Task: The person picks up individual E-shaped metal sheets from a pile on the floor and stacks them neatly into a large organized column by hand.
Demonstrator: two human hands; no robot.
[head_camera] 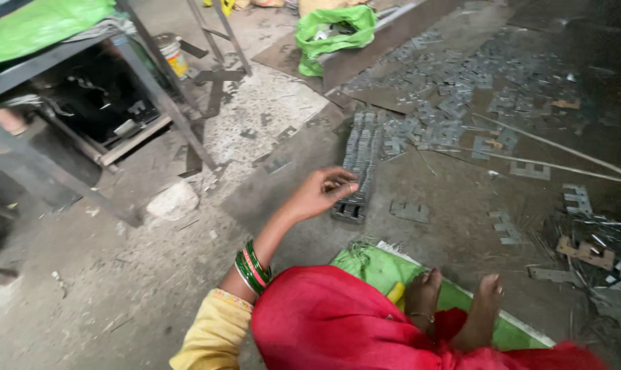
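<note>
My left hand (322, 191) reaches forward from a yellow sleeve with green and red bangles on the wrist. Its bent fingers pinch the near end of a long row of stacked grey metal plates (360, 147) that lies on the dusty floor. My right hand is out of view. A red cloth (338, 325) covers my lap, and my bare feet (454, 301) rest on a green mat (375, 267).
Several loose notched metal plates (454, 103) lie scattered over the floor to the right and behind. A metal frame table (84, 103) under green sheeting stands at the left, with a stone (174, 201) by it. A green bag (334, 31) lies at the back, thin sticks (557, 147) on the right.
</note>
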